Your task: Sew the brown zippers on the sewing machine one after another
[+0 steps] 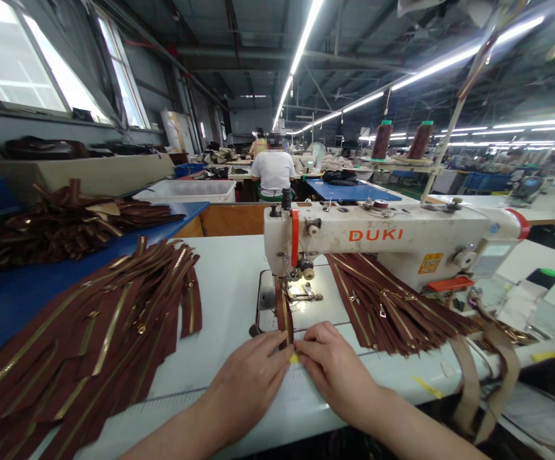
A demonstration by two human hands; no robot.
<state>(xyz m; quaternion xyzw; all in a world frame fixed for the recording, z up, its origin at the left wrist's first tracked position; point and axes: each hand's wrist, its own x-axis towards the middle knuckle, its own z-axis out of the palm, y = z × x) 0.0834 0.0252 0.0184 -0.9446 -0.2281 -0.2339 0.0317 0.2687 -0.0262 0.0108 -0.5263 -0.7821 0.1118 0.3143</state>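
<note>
White table (229, 287): sewing machine (392, 239), zipper piles (90, 338), one zipper strip (284, 316).

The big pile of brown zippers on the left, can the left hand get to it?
Probably yes. The left hand pinches the zipper strip at the sewing machine, and only bare white table lies between it and the zipper pile. Nothing stands in the way.

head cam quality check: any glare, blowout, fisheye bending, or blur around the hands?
Head view: windows blown white, ceiling tubes flaring; wide-angle distortion curves the table edge; a bright lamp patch sits under the sewing machine needle; left hand, right hand and the zipper strip are sharp, evenly lit.
</note>
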